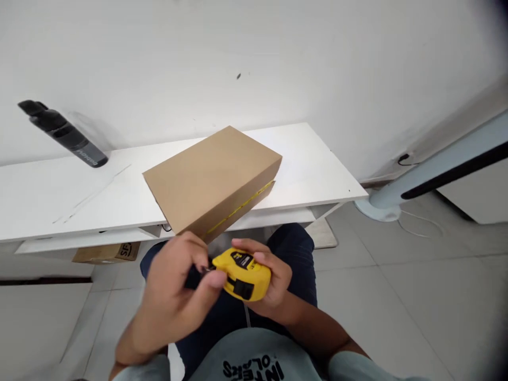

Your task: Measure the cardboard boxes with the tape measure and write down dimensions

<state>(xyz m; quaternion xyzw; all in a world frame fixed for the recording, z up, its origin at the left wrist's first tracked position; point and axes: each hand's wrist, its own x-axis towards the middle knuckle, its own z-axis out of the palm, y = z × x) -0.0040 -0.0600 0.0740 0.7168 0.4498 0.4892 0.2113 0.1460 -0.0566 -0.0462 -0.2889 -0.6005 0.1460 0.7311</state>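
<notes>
Over the lap, the right hand (278,288) cupped a yellow tape measure (243,275) from below, its grip closed around the case with the fingers curled over the top. The left hand (170,296) met it from the other side, thumb and fingertips pinched shut on the dark end of the same case. Just beyond both hands lay a closed cardboard box (210,174), flat, its long axis running diagonally from near left to far right. Its near corner overhung the front edge of the white tabletop (51,196), and the left hand was the nearer to that corner. A thin yellow strip (242,203) ran along the box's near long side; whether it joined the case could not be told. Far left on the tabletop stood a black handheld device (65,135), tilted in the view. Under the tabletop sat a smaller carton (107,253) on the tiled floor (397,296). A white pedestal base (377,203) stood to the right, below a white wall (238,53).
</notes>
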